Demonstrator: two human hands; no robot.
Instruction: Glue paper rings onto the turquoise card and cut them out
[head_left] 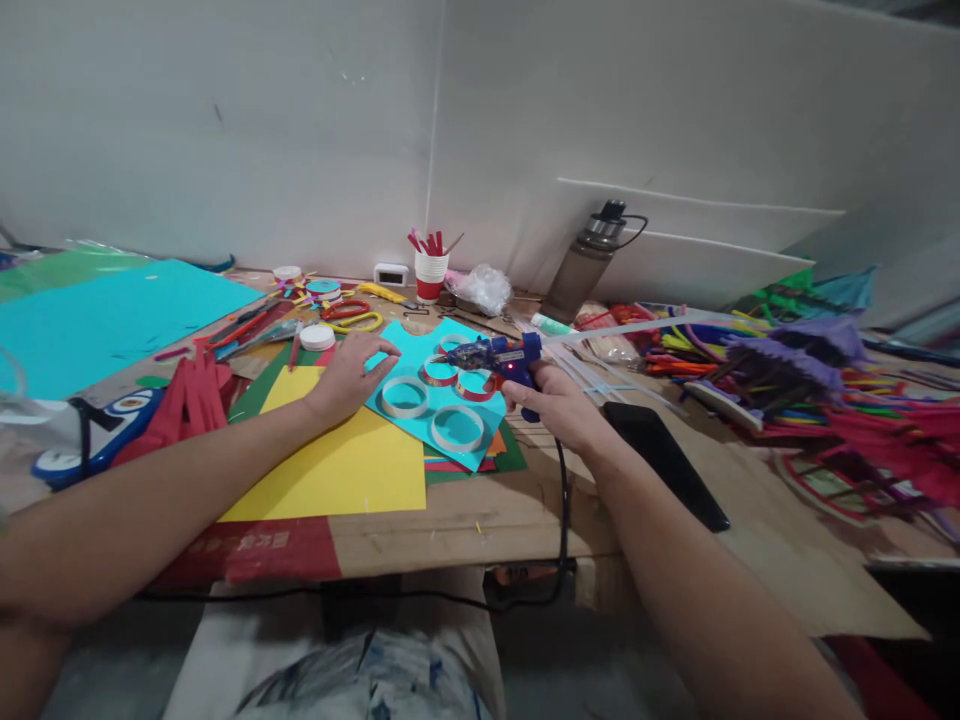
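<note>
**Glue gun [517, 358] in the right hand [551, 400], over a turquoise sheet [409, 345]**

We see the right hand wrapped around the glue gun's handle above the right part of the turquoise sheet; the nozzle points left, and a small red light glows on the body. The left hand [351, 375], its fingers loosely bent and nothing visible in its grasp, is at the sheet's left edge; we cannot tell whether it touches the paper. On the turquoise sheet we note red-banded rings [441, 381] near the nozzle and white rings [405, 411] closer to us. A yellow sheet [337, 460] lies to the turquoise sheet's left and front, on the table [450, 520]. Behind the turquoise sheet we find scissors [356, 322] to the left, a paper cup [430, 278] of red sticks, and a bottle [581, 265] to the right. A flat black object [664, 465] lies to its right.
</note>
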